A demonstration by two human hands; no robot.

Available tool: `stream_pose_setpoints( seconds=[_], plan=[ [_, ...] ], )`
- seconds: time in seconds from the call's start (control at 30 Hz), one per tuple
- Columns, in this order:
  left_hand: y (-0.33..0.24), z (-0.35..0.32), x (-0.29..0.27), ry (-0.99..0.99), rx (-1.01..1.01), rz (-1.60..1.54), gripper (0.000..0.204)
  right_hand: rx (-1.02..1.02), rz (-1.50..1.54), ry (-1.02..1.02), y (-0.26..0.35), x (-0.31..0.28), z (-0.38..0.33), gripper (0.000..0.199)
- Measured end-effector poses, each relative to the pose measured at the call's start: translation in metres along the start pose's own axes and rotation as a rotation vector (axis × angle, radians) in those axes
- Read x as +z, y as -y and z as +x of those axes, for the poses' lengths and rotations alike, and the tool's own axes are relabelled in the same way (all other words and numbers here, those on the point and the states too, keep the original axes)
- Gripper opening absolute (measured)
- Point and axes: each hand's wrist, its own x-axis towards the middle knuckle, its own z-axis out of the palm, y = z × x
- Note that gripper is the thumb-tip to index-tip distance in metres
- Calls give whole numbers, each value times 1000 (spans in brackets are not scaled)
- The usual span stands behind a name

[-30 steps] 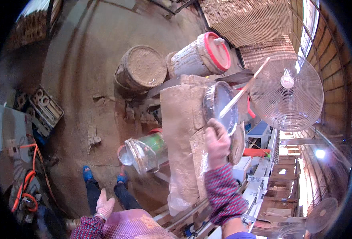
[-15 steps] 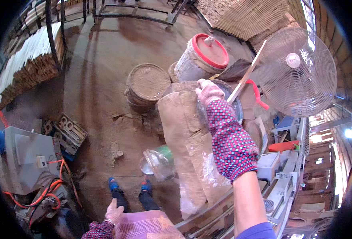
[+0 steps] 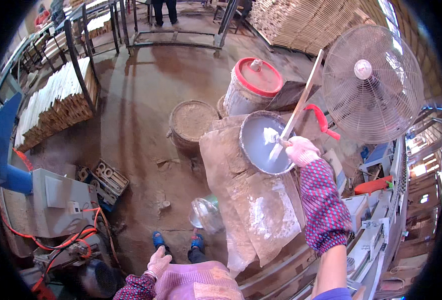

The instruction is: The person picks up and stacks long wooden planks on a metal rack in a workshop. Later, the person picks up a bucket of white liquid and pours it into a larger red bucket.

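My right hand (image 3: 303, 151), in a pink glove, is closed at the right rim of an open bucket (image 3: 242, 142) of grey-white liquid. It grips a short-handled tool (image 3: 271, 135) whose end is coated white; its exact kind is unclear. Against that hand a long wooden stick (image 3: 303, 97) slants up out of the liquid. Low in view, my left hand (image 3: 158, 262), gloved too, rests beside my purple apron (image 3: 196, 280) with fingers loosely out and nothing visible in them. A brown paper sheet (image 3: 226, 165), smeared white, spreads in front of the bucket.
A red-lidded bucket (image 3: 258, 77) and a dusty brown-topped bucket (image 3: 195, 120) stand beyond. A large fan (image 3: 363, 70) is at the right, above a machine rail (image 3: 376, 240). At left sit a grey control box (image 3: 56, 200) with orange cables and a wood stack (image 3: 56, 107).
My right hand has moved right and nearer, from the bucket's far side to its right rim. The liquid and white-coated tool now show. The view has shifted; my left hand stays low.
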Motion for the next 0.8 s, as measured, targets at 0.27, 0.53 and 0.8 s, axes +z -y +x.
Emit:
stream_pose_setpoints(
  seconds=[0.27, 0.53, 0.8],
  plan=[
    [-105, -19, -20, 127, -111, -124, 57, -18, 687, -115, -27, -5, -45, 35],
    [-69, 12, -65, 249, -23, 93, 62, 138, 311, -473, 16, 15, -59, 32],
    [-56, 75, -144, 251, 166, 50, 45, 452, 88, -282, 55, 11, -62, 51]
  ],
)
